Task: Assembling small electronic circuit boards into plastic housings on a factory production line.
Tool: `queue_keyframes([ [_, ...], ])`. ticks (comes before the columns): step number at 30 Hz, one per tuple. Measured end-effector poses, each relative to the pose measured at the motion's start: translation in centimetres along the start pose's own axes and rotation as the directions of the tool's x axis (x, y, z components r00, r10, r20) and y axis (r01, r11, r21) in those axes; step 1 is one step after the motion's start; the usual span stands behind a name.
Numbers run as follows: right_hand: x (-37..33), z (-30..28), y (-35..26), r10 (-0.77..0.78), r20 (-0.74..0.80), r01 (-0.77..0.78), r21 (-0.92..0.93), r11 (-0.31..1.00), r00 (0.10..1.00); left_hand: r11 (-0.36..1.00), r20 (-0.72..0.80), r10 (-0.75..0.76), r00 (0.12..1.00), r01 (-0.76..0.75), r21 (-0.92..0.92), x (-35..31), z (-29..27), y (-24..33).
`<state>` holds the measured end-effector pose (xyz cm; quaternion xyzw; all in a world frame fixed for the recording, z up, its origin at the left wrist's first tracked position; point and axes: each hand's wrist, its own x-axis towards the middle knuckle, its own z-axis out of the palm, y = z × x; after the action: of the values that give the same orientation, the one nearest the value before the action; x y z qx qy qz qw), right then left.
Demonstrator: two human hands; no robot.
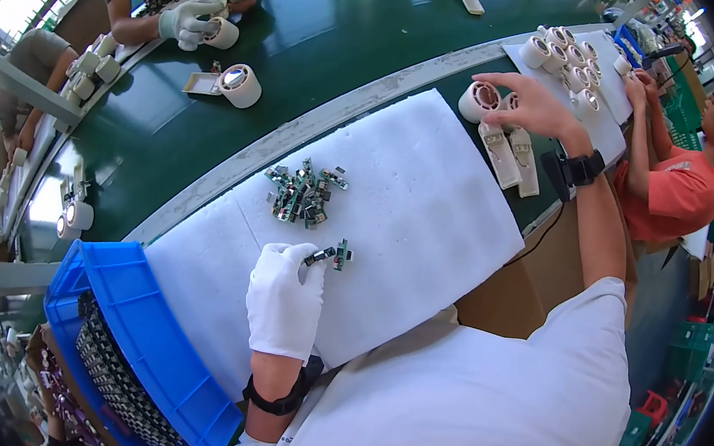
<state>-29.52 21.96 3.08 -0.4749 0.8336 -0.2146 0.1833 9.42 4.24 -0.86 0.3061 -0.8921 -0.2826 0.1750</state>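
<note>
My left hand [285, 296], in a white glove, pinches a small green circuit board [319, 256] between thumb and forefinger, just above a white foam sheet [428, 204]. Right beside its fingertips another small circuit board [342, 255] stands on the foam. Farther off lies a heap of circuit boards [301, 193]. My bare right hand [536, 107] is reached out to the right, thumb and fingers apart, over two white round-headed housings with flat open handles. One housing [479, 103] sits by the fingertips; the other is partly hidden behind the hand.
A blue bin [151, 315] with stacked circuit boards stands at the left. Beyond the foam runs a green conveyor [321, 71] carrying a white housing [241, 86]. More housings [566, 58] stand at the far right, near a person in a red shirt [683, 188]. A gloved co-worker works opposite.
</note>
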Motion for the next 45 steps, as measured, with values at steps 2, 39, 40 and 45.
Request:
queue_keyframes([
  [2, 0.4, -0.8, -0.3, -0.103, -0.146, 0.098, -0.039, 0.994, 0.984, 1.0, -0.027, -0.02, 0.999, 0.02, 0.01, -0.1, -0.5, -0.1],
  [39, -10.0, 12.7, -10.5, -0.371, -0.227, 0.385, 0.02, 0.923, 0.9, 0.577, 0.463, -0.073, 0.883, 0.416, -0.703, -1.7, 4.5, 5.1],
  [40, -9.8, 12.7, -10.3, -0.417, -0.218, 0.422, -0.023, 0.906, 0.883, 0.574, 0.463, -0.081, 0.882, 0.421, -0.702, -1.7, 4.5, 5.0],
  [45, -9.6, 13.6, -10.0, -0.317, -0.404, 0.393, 0.121, 0.911, 0.858, 0.624, 0.526, -0.086, 0.846, 0.458, -0.633, -1.3, 4.1, 5.0],
])
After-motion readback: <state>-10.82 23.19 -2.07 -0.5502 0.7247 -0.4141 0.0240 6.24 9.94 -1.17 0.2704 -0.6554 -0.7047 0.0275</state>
